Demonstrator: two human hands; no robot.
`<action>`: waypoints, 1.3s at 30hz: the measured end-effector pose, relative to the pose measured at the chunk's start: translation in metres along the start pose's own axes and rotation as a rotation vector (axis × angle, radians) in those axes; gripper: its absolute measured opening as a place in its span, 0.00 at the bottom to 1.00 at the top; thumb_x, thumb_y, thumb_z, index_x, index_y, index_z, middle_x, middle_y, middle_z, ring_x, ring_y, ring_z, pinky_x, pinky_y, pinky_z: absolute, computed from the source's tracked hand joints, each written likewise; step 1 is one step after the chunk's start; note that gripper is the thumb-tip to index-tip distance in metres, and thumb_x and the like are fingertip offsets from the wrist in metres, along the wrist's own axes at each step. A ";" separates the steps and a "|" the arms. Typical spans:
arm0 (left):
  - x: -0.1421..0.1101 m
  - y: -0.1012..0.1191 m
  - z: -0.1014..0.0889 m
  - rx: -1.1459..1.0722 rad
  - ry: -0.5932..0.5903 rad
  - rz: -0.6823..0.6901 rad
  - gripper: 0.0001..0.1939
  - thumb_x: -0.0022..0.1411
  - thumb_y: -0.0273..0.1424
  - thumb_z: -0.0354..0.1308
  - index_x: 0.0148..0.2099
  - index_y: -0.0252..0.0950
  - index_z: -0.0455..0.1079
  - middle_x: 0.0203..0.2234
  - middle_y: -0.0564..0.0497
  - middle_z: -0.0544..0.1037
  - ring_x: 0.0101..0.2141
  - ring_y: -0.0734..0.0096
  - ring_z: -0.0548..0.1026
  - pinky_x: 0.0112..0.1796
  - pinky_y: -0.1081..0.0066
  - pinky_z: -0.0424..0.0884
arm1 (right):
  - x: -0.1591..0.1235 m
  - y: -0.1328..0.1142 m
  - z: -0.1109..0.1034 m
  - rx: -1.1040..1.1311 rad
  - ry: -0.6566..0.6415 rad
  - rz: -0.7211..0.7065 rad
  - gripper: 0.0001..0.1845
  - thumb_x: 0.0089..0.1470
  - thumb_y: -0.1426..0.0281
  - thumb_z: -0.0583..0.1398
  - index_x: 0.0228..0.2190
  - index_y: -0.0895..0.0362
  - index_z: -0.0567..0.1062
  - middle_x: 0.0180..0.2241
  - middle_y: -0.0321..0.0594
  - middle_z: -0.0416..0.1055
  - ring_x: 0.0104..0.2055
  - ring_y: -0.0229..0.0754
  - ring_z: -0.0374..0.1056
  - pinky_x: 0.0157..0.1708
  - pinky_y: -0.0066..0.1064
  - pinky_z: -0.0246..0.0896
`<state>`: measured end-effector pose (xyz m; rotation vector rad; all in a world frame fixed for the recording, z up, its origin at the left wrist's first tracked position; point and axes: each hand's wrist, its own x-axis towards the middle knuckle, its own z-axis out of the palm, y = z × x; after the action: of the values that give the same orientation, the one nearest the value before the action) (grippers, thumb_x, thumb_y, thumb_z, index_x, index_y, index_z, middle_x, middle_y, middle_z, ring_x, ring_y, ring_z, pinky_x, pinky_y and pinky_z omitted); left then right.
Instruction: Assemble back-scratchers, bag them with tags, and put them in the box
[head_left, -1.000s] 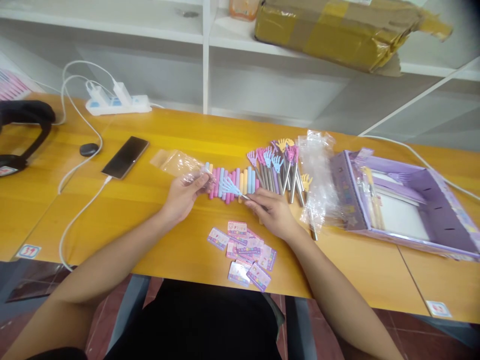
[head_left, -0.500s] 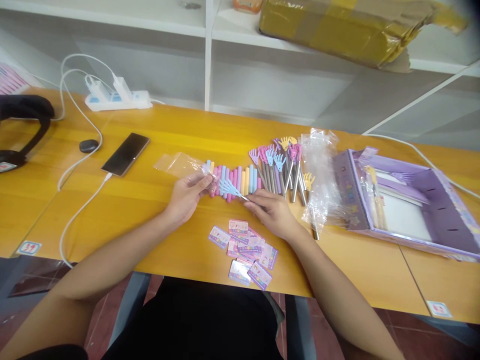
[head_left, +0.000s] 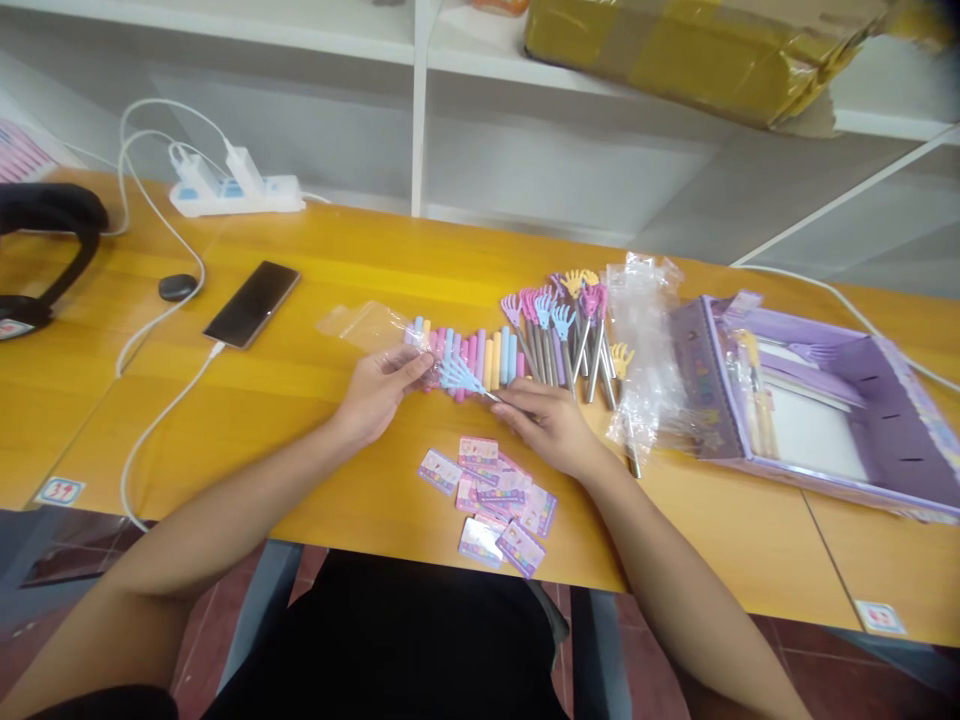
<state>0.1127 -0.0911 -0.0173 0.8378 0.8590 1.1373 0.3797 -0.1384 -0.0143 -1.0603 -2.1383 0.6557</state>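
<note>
While our left hand pinches a clear plastic bag between thumb and fingers, our right hand grips the metal rod of a light-blue back scratcher, its claw pointing left, close to the left fingertips. Whether the claw touches the bag, we cannot tell. Directly behind it a row of pastel tubes lies on the desk, partly hidden from us by the claw and the left fingers. Just beyond the right hand, more back scratchers crowd together, pink, blue, purple and yellow, with clear plastic packaging beside them, covering part of one rod. Nearer us, between our forearms, small printed cards overlap in a loose pile. To the right we have an open purple box holding a few items, hemming in that side. Well to the left are a smartphone on a white cable and, behind it, a power strip. Above the desk, a taped cardboard box sits on a white shelf.
</note>
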 end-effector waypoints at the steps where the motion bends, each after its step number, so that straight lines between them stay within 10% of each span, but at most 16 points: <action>1: -0.001 -0.001 0.000 0.003 -0.002 -0.011 0.20 0.49 0.44 0.84 0.35 0.34 0.85 0.32 0.48 0.84 0.32 0.72 0.79 0.38 0.71 0.77 | 0.000 0.000 0.000 0.004 -0.003 -0.003 0.18 0.77 0.64 0.57 0.34 0.54 0.80 0.28 0.36 0.66 0.31 0.40 0.64 0.34 0.35 0.60; 16: -0.007 -0.019 -0.002 0.151 -0.108 -0.025 0.18 0.55 0.43 0.80 0.37 0.34 0.85 0.34 0.47 0.86 0.35 0.67 0.82 0.43 0.67 0.77 | 0.000 -0.002 0.008 0.040 -0.016 0.035 0.15 0.76 0.61 0.58 0.44 0.53 0.83 0.33 0.40 0.74 0.34 0.42 0.71 0.36 0.35 0.66; 28: 0.016 0.026 -0.012 -0.210 0.226 0.175 0.18 0.50 0.36 0.84 0.35 0.33 0.80 0.32 0.52 0.83 0.33 0.77 0.80 0.38 0.75 0.78 | -0.004 0.017 0.002 0.444 0.241 0.410 0.19 0.69 0.52 0.65 0.51 0.51 0.80 0.33 0.35 0.78 0.27 0.37 0.71 0.27 0.31 0.67; 39: 0.006 0.006 -0.003 -0.154 0.095 0.029 0.20 0.50 0.40 0.84 0.38 0.32 0.84 0.31 0.49 0.84 0.31 0.75 0.79 0.34 0.73 0.77 | -0.004 0.014 0.004 0.624 0.200 0.464 0.19 0.58 0.54 0.73 0.44 0.53 0.87 0.32 0.38 0.83 0.24 0.35 0.69 0.20 0.30 0.69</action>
<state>0.1091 -0.0835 -0.0140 0.6751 0.8284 1.2600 0.3857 -0.1346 -0.0275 -1.1933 -1.3675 1.2695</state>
